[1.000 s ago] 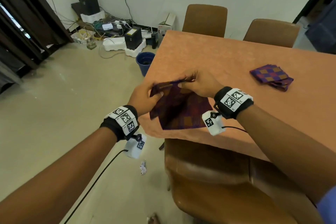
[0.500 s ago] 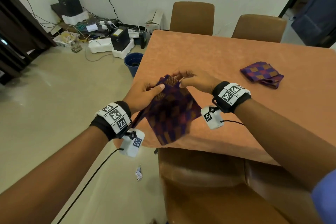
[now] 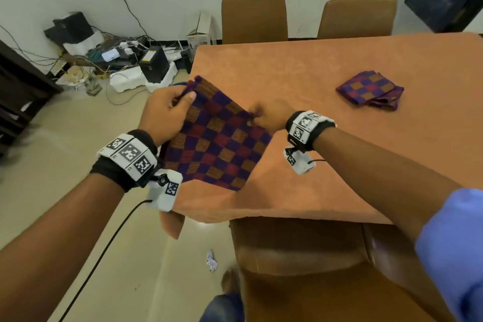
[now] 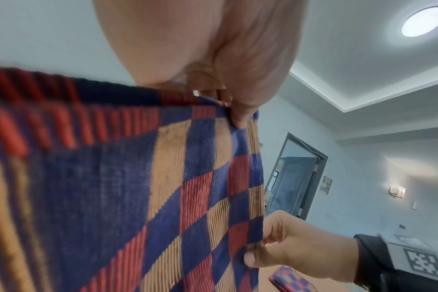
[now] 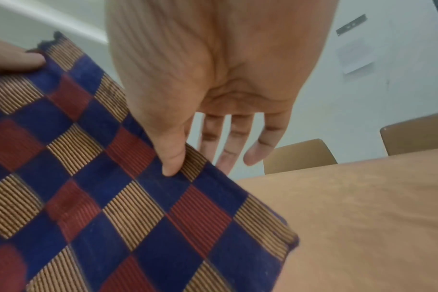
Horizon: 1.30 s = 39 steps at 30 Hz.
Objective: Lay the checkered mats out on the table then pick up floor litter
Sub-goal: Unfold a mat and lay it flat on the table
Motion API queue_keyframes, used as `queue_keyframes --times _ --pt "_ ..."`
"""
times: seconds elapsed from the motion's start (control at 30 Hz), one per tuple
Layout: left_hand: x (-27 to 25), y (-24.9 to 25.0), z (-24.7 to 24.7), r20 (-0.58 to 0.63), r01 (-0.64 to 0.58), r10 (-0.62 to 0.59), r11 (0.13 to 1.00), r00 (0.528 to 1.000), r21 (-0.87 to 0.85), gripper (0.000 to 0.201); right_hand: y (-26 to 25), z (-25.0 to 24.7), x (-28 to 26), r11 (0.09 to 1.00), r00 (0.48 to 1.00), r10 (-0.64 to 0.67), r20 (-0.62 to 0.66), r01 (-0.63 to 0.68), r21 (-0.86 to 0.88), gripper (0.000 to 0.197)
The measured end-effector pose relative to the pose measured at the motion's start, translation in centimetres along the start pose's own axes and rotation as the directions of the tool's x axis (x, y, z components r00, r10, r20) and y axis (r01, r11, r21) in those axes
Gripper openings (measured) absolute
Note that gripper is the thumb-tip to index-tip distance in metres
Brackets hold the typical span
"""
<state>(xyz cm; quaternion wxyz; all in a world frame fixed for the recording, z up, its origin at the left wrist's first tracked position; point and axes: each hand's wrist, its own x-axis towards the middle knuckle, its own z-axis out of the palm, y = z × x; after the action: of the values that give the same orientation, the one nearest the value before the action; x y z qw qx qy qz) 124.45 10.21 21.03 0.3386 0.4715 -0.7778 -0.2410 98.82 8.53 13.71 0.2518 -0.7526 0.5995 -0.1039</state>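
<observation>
A purple, red and orange checkered mat (image 3: 217,138) hangs unfolded over the near left corner of the table (image 3: 326,81), held up by its top edge. My left hand (image 3: 180,99) pinches its far left corner; in the left wrist view the thumb and fingers (image 4: 238,116) clamp the edge. My right hand (image 3: 258,115) pinches the top right corner; the right wrist view shows its thumb (image 5: 171,158) on the mat (image 5: 113,187) and the other fingers straight behind it. A folded stack of more mats (image 3: 369,91) lies on the table to the right. A crumpled white litter piece (image 3: 211,260) lies on the floor.
An orange cloth covers the table. Brown chairs stand at the far side (image 3: 254,18), (image 3: 356,18) and one (image 3: 313,269) right below me. A clutter of boxes, cables and electronics (image 3: 117,60) sits along the left wall, with beige floor between.
The mat has opened out from a folded hanging piece into a wide sheet. My hands moved apart along its top edge, the left going up and left.
</observation>
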Motion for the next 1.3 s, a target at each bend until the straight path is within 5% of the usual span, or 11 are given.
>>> queue_keyframes --times 0.17,0.37,0.47,0.53,0.63,0.73,0.87,1.03,1.17,1.3 --pt "4.4 -3.1 -1.2 -0.06 -0.052 0.056 0.996 0.997 0.066 0.026 -0.5 -2.5 7.1 0.984 0.962 -0.033 -0.27 -0.017 -0.18 0.025" --pt "5.6 -5.7 -0.9 -0.108 -0.259 0.289 0.939 0.951 0.226 0.017 -1.7 -3.7 12.9 0.999 0.939 -0.029 -0.344 0.015 -0.043 0.032" --pt "2.5 -9.0 3.6 0.092 -0.264 0.252 0.951 0.963 0.159 0.025 0.7 -0.5 12.6 0.993 0.963 0.05 -0.263 -0.075 -0.087 0.034" --pt "-0.2 -10.9 7.7 0.297 -0.242 0.19 0.958 0.936 0.151 0.025 2.6 2.9 11.2 0.986 0.985 0.155 -0.079 -0.159 -0.054 0.038" --pt "-4.1 -12.5 13.0 0.619 -0.132 -0.051 0.96 0.784 0.246 0.028 4.9 8.0 8.5 0.966 0.957 0.255 0.136 -0.246 -0.082 0.034" --pt "-6.1 -14.2 15.5 0.705 -0.068 -0.165 0.955 0.689 0.29 0.029 6.0 10.6 7.1 0.952 0.951 0.305 0.058 -0.305 -0.009 0.033" --pt "-5.7 -14.8 15.3 0.642 -0.037 -0.147 0.964 0.752 0.263 0.025 6.3 11.4 6.6 0.97 0.97 0.243 -0.029 -0.242 0.016 0.033" --pt "-3.3 -13.8 12.4 0.307 0.004 -0.036 0.995 0.951 0.104 0.008 5.7 11.3 5.4 0.992 0.998 0.055 -0.014 -0.053 0.118 0.054" --pt "-1.7 -12.2 10.6 0.191 -0.081 0.059 0.991 0.98 0.11 0.007 4.8 11.2 5.4 0.993 0.999 -0.041 0.036 0.036 0.115 0.043" --pt "-1.2 -9.7 11.6 0.126 -0.077 0.068 0.995 0.99 0.063 0.009 4.2 9.0 4.3 0.995 0.991 -0.02 -0.129 0.032 0.092 0.034"
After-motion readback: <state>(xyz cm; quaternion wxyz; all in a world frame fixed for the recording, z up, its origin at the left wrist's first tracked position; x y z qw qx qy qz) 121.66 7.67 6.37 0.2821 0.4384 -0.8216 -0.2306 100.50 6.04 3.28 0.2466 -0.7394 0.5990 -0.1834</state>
